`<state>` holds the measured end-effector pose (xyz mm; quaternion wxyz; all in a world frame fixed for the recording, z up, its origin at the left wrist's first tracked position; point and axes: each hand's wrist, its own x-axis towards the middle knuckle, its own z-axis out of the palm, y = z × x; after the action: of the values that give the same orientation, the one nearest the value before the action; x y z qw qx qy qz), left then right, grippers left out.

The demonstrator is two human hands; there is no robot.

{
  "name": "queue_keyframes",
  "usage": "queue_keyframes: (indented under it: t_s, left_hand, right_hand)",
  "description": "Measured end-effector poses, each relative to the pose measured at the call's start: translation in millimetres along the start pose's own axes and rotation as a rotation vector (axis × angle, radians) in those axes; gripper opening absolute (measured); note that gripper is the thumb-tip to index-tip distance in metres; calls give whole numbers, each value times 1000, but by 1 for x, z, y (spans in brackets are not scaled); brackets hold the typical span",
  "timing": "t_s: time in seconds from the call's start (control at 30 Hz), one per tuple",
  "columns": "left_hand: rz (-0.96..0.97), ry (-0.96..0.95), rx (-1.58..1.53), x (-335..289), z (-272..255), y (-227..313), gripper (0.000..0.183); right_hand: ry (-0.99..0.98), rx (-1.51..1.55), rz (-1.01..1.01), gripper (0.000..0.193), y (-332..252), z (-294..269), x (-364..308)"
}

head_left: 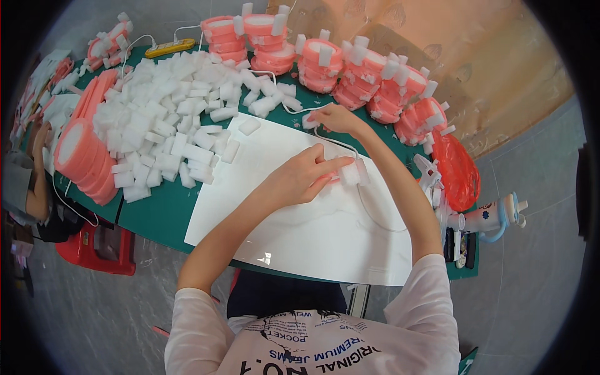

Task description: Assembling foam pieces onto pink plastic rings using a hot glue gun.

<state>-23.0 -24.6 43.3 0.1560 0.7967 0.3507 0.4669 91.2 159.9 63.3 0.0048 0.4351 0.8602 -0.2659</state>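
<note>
My left hand (303, 176) is over the white glossy board (281, 237), its thumb and fingers closed on a small white foam block (350, 174). Pink shows beside the block, partly hidden by the fingers. Farther off, past the board's far edge, my right hand (337, 119) is closed at a small white-and-pink foam piece (309, 120); the fingertips partly cover it. A thin white cable (337, 143) curves between the two hands and on past the left hand's block. Two loose foam blocks (249, 127) lie on the board's left corner.
A heap of white foam blocks (159, 119) covers the left of the green table (156, 215). Pink foam ring stacks (319, 65) line the far edge; another stack (84, 156) is at left. A yellow power strip (170, 48), red bag (455, 169) and tumbler (490, 215) stand around. Someone's arm (39, 169) shows at far left.
</note>
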Motion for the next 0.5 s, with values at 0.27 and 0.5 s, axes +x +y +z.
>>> queue_keyframes:
  t_s: [0.27,0.5]
  left_hand:
    - [-38,-18,8,-1,-5,1,46]
    - [-123,-39,54,-8,-12,-1,45]
  right_hand:
    - [430,7,-219,31,-48,-140,-33]
    - [943,101,-342,36,-77,-294,-100]
